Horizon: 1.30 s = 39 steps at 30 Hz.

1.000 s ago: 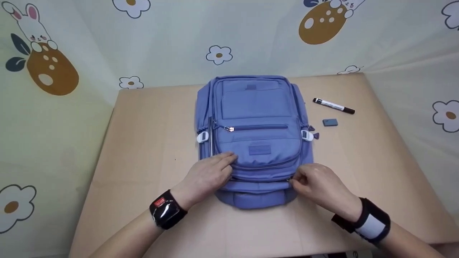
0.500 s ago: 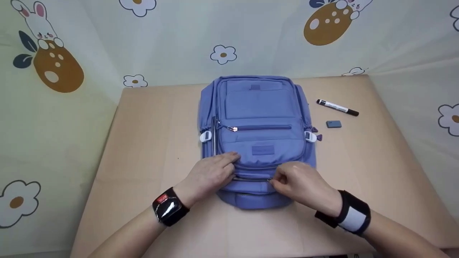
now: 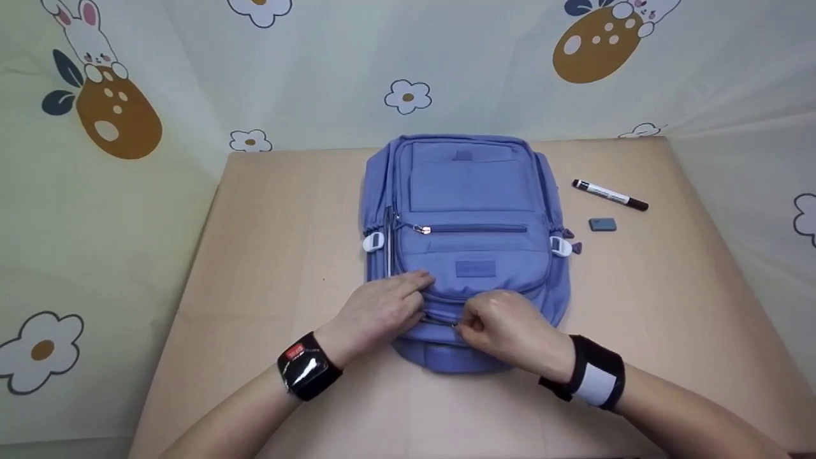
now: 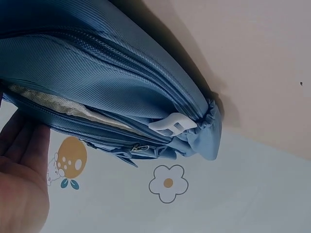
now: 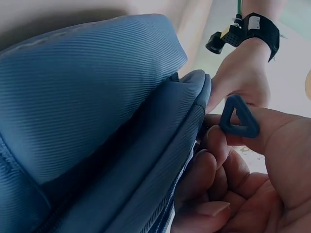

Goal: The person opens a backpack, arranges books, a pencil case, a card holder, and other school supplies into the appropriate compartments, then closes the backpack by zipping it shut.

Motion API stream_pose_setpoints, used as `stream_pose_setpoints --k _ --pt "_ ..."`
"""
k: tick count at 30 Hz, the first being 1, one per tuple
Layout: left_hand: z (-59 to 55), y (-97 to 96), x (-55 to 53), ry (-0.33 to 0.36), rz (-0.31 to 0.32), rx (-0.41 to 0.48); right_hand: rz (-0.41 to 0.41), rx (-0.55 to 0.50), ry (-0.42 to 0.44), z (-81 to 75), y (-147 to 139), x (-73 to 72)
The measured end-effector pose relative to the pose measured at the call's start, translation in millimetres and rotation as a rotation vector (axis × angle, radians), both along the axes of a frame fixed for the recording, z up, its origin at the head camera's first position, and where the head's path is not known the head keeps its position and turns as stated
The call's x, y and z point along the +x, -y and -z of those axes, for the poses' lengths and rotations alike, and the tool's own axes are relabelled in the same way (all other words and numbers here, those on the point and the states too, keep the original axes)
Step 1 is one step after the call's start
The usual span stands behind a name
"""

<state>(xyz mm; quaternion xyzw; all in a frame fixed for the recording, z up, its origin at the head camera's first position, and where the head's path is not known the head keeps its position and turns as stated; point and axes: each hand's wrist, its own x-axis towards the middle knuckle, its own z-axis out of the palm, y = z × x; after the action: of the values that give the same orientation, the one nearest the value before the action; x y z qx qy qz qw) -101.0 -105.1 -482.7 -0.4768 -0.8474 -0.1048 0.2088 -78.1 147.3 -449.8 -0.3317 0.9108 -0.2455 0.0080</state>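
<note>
A blue backpack (image 3: 472, 191) lies on its back, front pockets facing up. My left hand (image 3: 379, 312) rests on its lower left front, fingers fairly straight; in the left wrist view those fingers (image 4: 34, 148) touch the bag's edge. Near the bottom, the curled fingers of my right hand (image 3: 510, 325) pinch a zipper pull at the lower front zip. Its blue triangular tab (image 5: 247, 116) stands out by the thumb in the right wrist view. Pale lining (image 4: 63, 104) shows through an opening along the bag's left side.
Right of the bag lie a black-and-white marker (image 3: 610, 194) and a small blue-grey block (image 3: 602, 224). White buckles (image 3: 373, 241) sit on the bag's sides. The brown tabletop (image 3: 274, 223) meets patterned cloth walls (image 3: 319, 76) at the back and sides.
My right hand has moved left along the lower zip with the pull, toward my left hand. The left hand keeps its place on the bag. The head view has shifted slightly.
</note>
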Motion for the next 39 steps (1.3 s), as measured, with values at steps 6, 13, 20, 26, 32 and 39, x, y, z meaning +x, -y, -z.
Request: stream_pose_setpoints --k 6,13,20,26,32,39 --pt "-2.5 0.1 4.5 0.06 0.027 0.058 0.012 -0.008 -0.001 -1.2 -3.3 -0.8" --pt "-0.2 -26.2 20.7 0.057 0.036 0.15 0.032 -0.028 0.01 -0.8 -7.6 -1.7" --pt "1.9 -45.4 24.7 0.151 -0.074 0.174 0.037 -0.091 0.089 1.2 -10.8 -3.1" --pt "2.9 -44.8 24.8 0.157 -0.075 0.183 0.035 -0.109 0.133 -6.1 -19.8 -4.0" --pt "6.9 -37.4 26.9 0.179 -0.075 0.244 -0.076 -0.066 -0.084 -6.5 -39.3 -6.8" --pt "9.7 -30.7 27.6 0.185 -0.087 0.304 -0.162 0.007 -0.318 13.1 -61.2 -5.9"
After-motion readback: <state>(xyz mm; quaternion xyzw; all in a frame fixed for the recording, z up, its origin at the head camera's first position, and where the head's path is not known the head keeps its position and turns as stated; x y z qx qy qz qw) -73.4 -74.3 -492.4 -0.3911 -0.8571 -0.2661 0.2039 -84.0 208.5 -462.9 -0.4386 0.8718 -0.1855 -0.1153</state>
